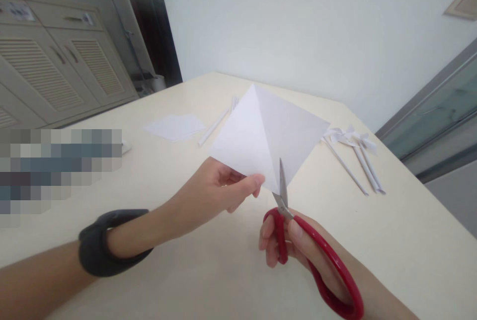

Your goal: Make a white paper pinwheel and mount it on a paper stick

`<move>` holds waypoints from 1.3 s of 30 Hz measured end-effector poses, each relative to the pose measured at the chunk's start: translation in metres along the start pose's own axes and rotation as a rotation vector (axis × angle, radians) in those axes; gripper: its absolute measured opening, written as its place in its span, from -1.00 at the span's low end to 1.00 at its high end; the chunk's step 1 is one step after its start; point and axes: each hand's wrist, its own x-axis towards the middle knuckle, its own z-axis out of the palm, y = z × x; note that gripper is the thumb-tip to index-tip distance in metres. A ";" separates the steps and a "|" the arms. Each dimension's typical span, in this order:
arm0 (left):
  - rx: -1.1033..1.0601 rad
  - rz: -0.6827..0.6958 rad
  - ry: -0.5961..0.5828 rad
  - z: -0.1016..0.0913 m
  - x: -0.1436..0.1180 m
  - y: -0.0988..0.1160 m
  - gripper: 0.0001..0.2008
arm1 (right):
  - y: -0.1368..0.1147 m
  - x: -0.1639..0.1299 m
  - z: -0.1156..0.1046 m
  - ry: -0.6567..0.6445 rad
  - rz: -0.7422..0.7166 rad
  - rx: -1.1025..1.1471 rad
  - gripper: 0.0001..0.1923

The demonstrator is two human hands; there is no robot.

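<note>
Over cream table, creased white paper pinched in left hand, right hand gripping red scissors.

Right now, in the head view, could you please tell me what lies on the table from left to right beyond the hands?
Flat sheets of white paper → loose white paper sticks → creased paper square held up by the left hand → finished paper pinwheels.

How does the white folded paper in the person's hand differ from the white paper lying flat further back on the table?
The white creased paper square is held up off the table by the left hand, with the red-handled scissors in the right hand at its lower corner. The flat white paper lies untouched on the cream table. The held sheet looks larger and shows fold lines; the flat one shows none clearly. Both are plain white.
</note>
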 end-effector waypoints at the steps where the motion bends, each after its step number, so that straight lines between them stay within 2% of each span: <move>1: 0.000 0.001 -0.011 -0.001 0.000 -0.001 -0.73 | 0.000 0.002 0.001 -0.005 0.000 0.003 -0.71; 7: -0.027 0.056 -0.031 -0.003 0.002 -0.012 -0.70 | 0.000 0.002 0.001 -0.007 -0.001 0.003 -0.70; 10: -0.037 0.053 -0.042 -0.003 0.002 -0.015 -0.70 | -0.002 -0.004 -0.001 -0.002 0.002 -0.006 -0.56; 14: -0.040 0.042 -0.054 -0.003 0.002 -0.015 -0.69 | -0.004 -0.005 -0.002 0.002 -0.008 -0.014 -0.52; 26: -0.063 0.050 -0.060 -0.003 0.003 -0.015 -0.69 | 0.011 0.014 0.002 -0.033 -0.063 0.036 -0.41; 39: -0.046 0.042 -0.050 -0.004 0.001 -0.014 -0.69 | 0.013 0.017 0.003 -0.063 -0.089 0.074 -0.42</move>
